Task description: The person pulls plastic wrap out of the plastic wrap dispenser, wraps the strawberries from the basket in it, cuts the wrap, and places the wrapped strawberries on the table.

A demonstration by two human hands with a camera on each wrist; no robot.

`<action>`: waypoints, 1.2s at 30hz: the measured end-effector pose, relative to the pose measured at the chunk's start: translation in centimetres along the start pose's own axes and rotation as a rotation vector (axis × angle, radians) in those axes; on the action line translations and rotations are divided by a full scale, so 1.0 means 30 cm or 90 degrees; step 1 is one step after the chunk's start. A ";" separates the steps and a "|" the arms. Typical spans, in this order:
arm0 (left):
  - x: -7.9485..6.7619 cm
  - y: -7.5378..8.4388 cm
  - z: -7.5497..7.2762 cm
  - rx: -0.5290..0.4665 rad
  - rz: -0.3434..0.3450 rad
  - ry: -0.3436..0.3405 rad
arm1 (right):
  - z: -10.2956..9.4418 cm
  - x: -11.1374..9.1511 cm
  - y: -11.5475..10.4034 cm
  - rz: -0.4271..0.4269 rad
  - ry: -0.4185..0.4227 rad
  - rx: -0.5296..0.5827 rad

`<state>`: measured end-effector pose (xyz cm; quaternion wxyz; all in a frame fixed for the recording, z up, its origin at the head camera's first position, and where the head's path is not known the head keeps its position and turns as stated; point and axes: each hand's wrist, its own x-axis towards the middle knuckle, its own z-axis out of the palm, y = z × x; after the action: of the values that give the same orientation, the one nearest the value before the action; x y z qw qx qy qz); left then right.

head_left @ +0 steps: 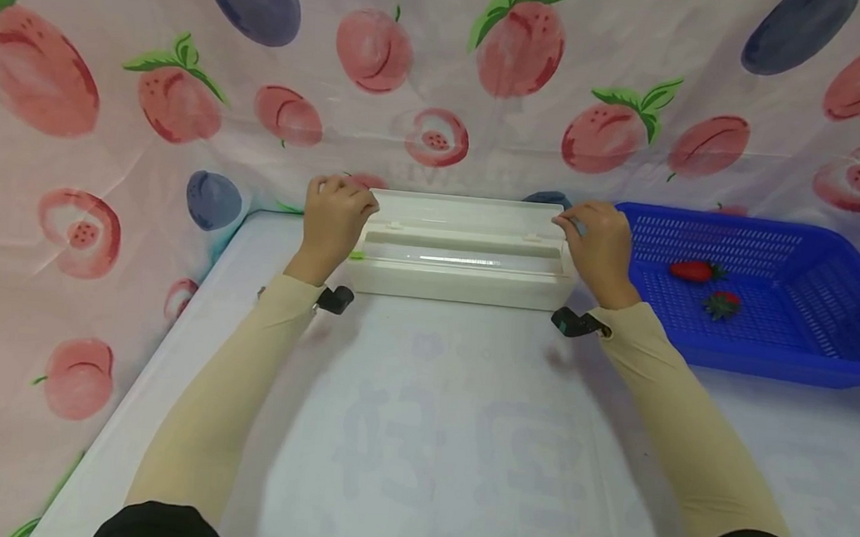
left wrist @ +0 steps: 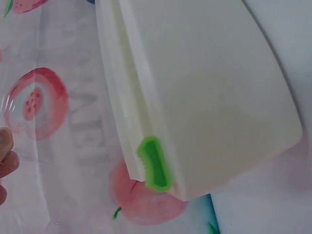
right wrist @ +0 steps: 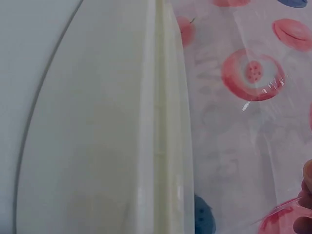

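Observation:
A long white cling film dispenser (head_left: 466, 288) stands near the back of the table, its lid raised. Inside its slot lies a shiny roll (head_left: 468, 258). At the left end sits a green slide cutter (left wrist: 157, 165). A sheet of clear cling film (right wrist: 243, 141) spreads away from the box, wrinkled and glinting in both wrist views. My left hand (head_left: 332, 218) pinches the film near the dispenser's upper left corner, thumb against fingers. Opposite it, my right hand (head_left: 598, 245) pinches the film by the upper right corner. Only fingertips (left wrist: 6, 155) show in the left wrist view.
A blue plastic basket (head_left: 790, 360) stands on the right, close to my right forearm, with two strawberries (head_left: 693, 271) in it. Behind the table hangs a fruit-print cloth (head_left: 273, 158). White cloth (head_left: 463, 437) covers the table in front of the dispenser.

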<state>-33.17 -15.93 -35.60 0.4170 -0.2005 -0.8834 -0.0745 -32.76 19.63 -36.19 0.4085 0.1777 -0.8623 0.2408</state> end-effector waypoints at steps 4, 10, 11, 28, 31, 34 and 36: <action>0.008 -0.001 -0.018 0.006 -0.004 0.007 | -0.011 0.015 -0.007 -0.006 0.007 0.002; 0.026 0.006 -0.045 0.022 -0.009 0.025 | -0.032 0.034 -0.017 -0.016 0.022 0.006; 0.028 0.008 -0.049 0.023 -0.009 0.029 | -0.037 0.036 -0.018 -0.016 0.024 0.006; 0.028 0.039 -0.141 -0.002 0.012 0.092 | -0.116 0.043 -0.062 -0.019 0.048 0.045; 0.021 0.041 -0.154 -0.008 0.016 0.102 | -0.132 0.043 -0.076 -0.026 0.059 0.057; 0.015 0.044 -0.166 -0.009 0.023 0.108 | -0.146 0.043 -0.088 -0.030 0.069 0.072; 0.011 0.048 -0.176 -0.008 0.027 0.114 | -0.157 0.041 -0.093 -0.036 0.071 0.078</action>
<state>-29.02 -16.10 -32.03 0.4947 -0.2145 -0.8376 -0.0885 -29.19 19.84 -31.90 0.4513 0.2130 -0.8163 0.2909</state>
